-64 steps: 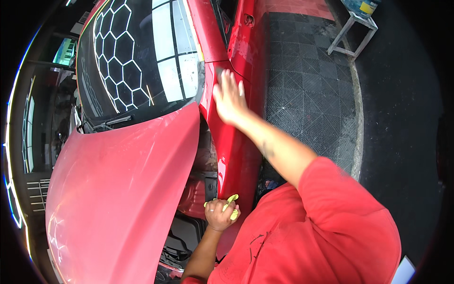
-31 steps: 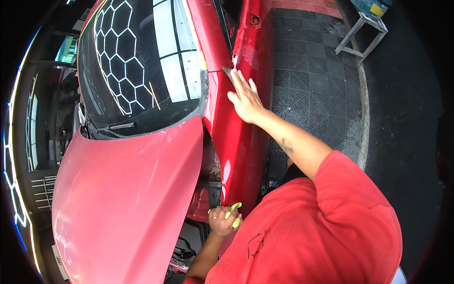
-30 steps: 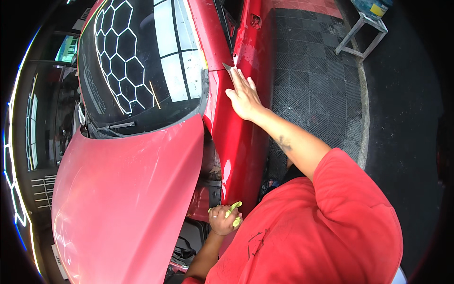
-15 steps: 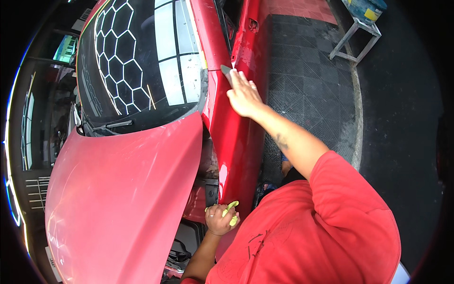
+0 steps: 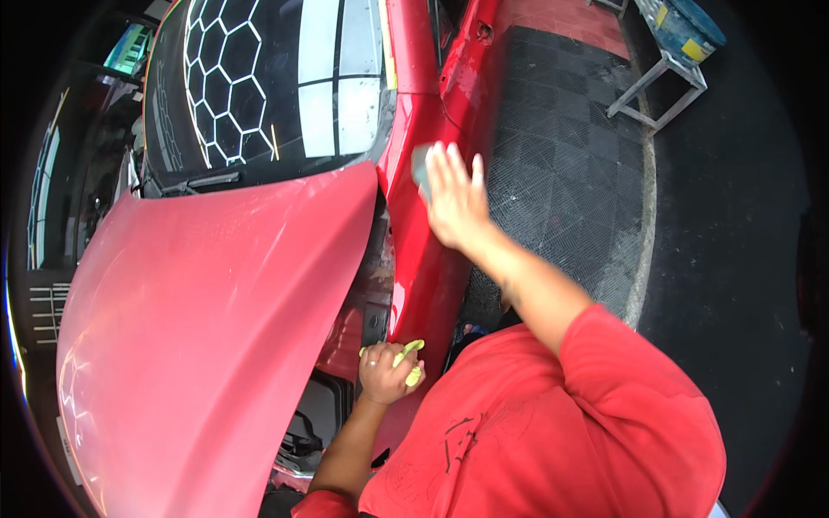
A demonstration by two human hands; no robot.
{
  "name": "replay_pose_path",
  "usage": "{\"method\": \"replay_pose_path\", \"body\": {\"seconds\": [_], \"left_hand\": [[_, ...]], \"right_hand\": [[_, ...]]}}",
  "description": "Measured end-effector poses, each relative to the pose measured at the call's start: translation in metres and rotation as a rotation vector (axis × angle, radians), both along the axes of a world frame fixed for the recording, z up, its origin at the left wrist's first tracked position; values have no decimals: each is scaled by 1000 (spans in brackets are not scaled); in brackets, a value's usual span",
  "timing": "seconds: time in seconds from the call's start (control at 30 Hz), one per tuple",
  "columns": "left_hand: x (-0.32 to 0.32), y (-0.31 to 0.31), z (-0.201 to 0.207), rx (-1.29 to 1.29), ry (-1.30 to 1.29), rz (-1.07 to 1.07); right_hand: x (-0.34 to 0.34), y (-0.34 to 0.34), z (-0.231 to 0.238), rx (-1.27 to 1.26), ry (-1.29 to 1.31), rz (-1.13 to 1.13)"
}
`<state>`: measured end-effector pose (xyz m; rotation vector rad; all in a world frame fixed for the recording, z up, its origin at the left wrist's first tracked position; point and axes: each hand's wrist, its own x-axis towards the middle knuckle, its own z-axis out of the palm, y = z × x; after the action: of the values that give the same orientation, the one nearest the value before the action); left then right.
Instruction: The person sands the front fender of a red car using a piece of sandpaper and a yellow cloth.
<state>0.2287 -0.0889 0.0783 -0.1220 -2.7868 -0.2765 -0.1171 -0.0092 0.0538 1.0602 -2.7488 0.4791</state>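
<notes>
My right hand (image 5: 454,197) lies nearly flat over the upper fender, fingers stretched forward. Under its palm and fingers is a grey-green sanding sheet (image 5: 422,164), its left part showing beside the index finger. The glossy red fender (image 5: 413,268) looks wet, with pale reflections. My left hand (image 5: 387,376) is closed round a crumpled yellow cloth (image 5: 413,377) and rests at the fender's front end, beside the gap under the hood. The dull pink-red hood (image 5: 216,285) stands slightly raised to the left of that gap.
A dark windshield (image 5: 259,86) with hexagonal light reflections lies beyond the hood. Yellow tape (image 5: 387,52) edges the windshield's pillar. At the far right, a blue bucket (image 5: 691,30) sits on a grey stand (image 5: 665,86). Dark textured tiles (image 5: 561,173) cover the floor.
My right hand and the sanding sheet have moved back toward me along the fender, away from the door edge. The left hand still grips the cloth. The view has shifted slightly.
</notes>
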Motion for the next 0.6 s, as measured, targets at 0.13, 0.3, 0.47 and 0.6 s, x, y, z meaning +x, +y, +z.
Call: {"method": "replay_pose_path", "body": {"seconds": [0.13, 0.3, 0.47, 0.6], "left_hand": [[0, 1, -1, -3, -1, -4], [5, -1, -6, -1, 35, 9], [0, 1, -4, -3, 27, 15], [1, -2, -5, -11, 46, 3]], "right_hand": [[-29, -7, -7, -37, -98, -136], [-13, -3, -7, 84, -56, -97], [-12, -1, -23, -33, -225, -92], [-31, 5, -21, 25, -275, -116]]}}
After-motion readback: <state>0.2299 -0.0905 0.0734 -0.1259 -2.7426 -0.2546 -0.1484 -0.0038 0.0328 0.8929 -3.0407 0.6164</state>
